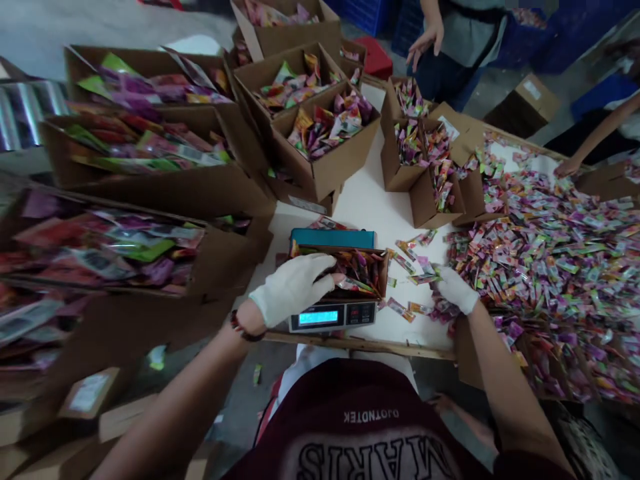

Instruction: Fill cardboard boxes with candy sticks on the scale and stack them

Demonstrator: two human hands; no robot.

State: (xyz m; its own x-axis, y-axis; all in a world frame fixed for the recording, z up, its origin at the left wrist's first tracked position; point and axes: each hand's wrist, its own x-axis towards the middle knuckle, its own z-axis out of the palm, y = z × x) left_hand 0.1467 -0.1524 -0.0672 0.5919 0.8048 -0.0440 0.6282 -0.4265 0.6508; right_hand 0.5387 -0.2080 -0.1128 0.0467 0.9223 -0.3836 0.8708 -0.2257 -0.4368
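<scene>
A small cardboard box [383, 275] full of colourful small packets [360, 263] stands on a digital scale [333, 316] with a lit blue display. My left hand [295, 287], in a white glove, rests over the box's left part, with fingers stretched out across the packets. My right hand [456, 291], also gloved, is at the left edge of the big heap of packets [545, 247]. Its fingers are closed on some packets [426, 269]; how many cannot be told. A teal case-like object [333, 239] lies directly behind the box.
Large cartons [150, 180] full of packets stack at the left, with more filled boxes [330, 160] behind. Small filled boxes [435, 217] stand at centre right. Co-workers' hands show at the back [427, 43] and far right [567, 167]. The wooden table edge [360, 343] runs before me.
</scene>
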